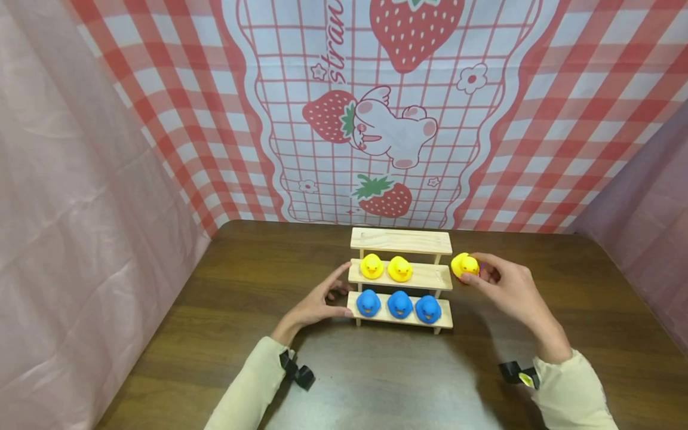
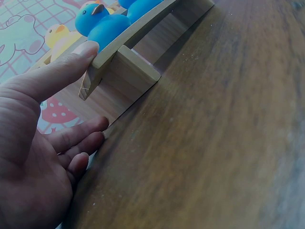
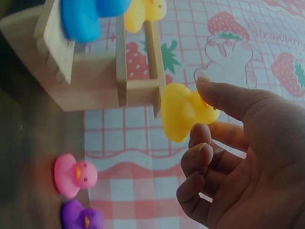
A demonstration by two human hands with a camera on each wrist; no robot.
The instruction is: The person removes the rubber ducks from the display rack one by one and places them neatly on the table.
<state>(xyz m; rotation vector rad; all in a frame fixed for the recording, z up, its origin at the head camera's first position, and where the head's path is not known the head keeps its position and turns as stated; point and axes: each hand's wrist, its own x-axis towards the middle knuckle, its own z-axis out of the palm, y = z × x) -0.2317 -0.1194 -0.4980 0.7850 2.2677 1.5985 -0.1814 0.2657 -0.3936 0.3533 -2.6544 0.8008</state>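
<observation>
A three-step wooden stand [image 1: 400,240] stands on the table. Three blue rubber ducks [image 1: 400,305] sit along its bottom step, and two yellow rubber ducks [image 1: 400,269] on the left and middle of the centre step. My left hand [image 1: 322,300] is at the stand's left end; in the left wrist view its thumb [image 2: 71,67] touches the bottom step's edge, with the lower fingers loosely bent beside the side panel. My right hand [image 1: 513,291] pinches another yellow rubber duck [image 3: 183,112] between thumb and fingers, just right of the centre step and apart from it.
In the right wrist view a pink duck [image 3: 75,175] and a purple duck [image 3: 82,217] stand on the table beyond the stand's right end. A red-and-white strawberry cloth [image 1: 387,203] hangs behind the brown table [image 1: 376,376], with pink curtains [image 1: 97,209] at both sides.
</observation>
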